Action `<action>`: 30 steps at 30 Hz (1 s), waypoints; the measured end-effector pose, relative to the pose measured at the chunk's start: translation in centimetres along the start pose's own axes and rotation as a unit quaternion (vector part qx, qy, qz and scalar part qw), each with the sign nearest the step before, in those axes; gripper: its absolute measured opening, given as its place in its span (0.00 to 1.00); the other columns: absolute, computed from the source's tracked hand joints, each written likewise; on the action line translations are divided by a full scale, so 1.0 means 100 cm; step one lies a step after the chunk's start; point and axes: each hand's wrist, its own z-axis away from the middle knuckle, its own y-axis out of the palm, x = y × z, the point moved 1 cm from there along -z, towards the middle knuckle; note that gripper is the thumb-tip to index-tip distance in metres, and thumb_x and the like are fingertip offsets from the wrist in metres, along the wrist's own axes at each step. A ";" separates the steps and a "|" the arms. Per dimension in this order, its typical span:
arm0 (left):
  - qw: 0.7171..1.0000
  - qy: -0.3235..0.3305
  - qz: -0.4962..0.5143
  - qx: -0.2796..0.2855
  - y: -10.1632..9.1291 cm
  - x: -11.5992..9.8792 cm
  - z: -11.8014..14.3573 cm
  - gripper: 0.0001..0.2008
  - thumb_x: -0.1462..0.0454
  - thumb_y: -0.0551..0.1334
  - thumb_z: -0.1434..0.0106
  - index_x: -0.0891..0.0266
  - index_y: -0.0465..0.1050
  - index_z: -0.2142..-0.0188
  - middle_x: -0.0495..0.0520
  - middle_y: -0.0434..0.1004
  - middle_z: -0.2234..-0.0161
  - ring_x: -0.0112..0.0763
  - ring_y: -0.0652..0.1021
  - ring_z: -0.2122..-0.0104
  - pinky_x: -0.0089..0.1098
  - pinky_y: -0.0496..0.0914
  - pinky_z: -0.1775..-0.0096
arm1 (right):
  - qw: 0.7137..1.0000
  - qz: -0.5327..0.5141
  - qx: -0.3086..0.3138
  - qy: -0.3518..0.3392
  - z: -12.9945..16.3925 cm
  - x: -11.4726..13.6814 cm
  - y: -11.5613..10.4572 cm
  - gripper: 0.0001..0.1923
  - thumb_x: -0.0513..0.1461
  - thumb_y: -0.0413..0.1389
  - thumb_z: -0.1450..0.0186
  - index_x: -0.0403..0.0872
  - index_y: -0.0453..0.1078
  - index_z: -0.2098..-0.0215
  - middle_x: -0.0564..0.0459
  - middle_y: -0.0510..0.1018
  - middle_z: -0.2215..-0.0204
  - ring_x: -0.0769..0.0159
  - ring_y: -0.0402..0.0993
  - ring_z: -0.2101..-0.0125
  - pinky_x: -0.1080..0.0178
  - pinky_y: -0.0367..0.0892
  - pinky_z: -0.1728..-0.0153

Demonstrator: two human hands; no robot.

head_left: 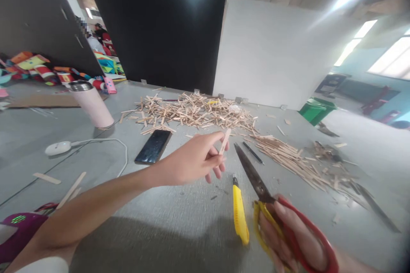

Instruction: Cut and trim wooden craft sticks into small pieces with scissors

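Between thumb and forefinger of the left hand (195, 160), a thin wooden stick (225, 141) was clamped, tilted above the table (192, 230); the right hand (299, 228) was wrapped round the handles of the scissors (251, 173), whose blades looked together (how each finger sat in the loops, I couldn't tell). With so slim a hold, the stick could have twisted or slipped under sideways pressure, and the bare fingertips, near the scissors' point, risked a nick if the blades strayed. The left hand was stretched out, its remaining fingers loosely curled; the right sat lower and nearer, blades angled away. Just below the pinch lay a yellow cutter (239, 211), which a dropping wrist might have knocked. Beyond sprawled a heap of sticks (192, 113); leftward, a phone (153, 147).
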 end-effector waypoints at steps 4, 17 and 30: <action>0.997 -0.002 0.071 -0.009 0.007 -0.017 0.011 0.08 0.58 0.58 0.21 0.56 0.60 0.53 0.54 0.83 0.63 0.39 0.87 0.64 0.30 0.79 0.71 | 0.995 0.091 0.018 -0.046 0.013 0.001 0.001 0.33 0.63 0.47 0.23 0.46 0.69 0.69 0.60 0.66 0.85 0.70 0.66 0.84 0.66 0.70 0.76; 0.999 0.014 0.018 -0.038 0.019 -0.023 0.024 0.06 0.62 0.59 0.22 0.57 0.62 0.50 0.53 0.85 0.61 0.34 0.87 0.64 0.27 0.80 0.69 | 0.989 0.144 0.000 0.024 0.017 0.002 0.003 0.30 0.63 0.49 0.23 0.49 0.63 0.70 0.61 0.66 0.84 0.76 0.56 0.86 0.69 0.48 0.86; 0.997 0.041 0.044 -0.042 0.027 -0.020 0.024 0.07 0.62 0.60 0.21 0.56 0.60 0.51 0.53 0.87 0.64 0.32 0.86 0.67 0.26 0.80 0.69 | 0.978 0.206 -0.016 0.031 0.011 0.028 0.032 0.39 0.73 0.49 0.33 0.52 0.52 0.79 0.64 0.55 0.86 0.78 0.46 0.85 0.66 0.40 0.83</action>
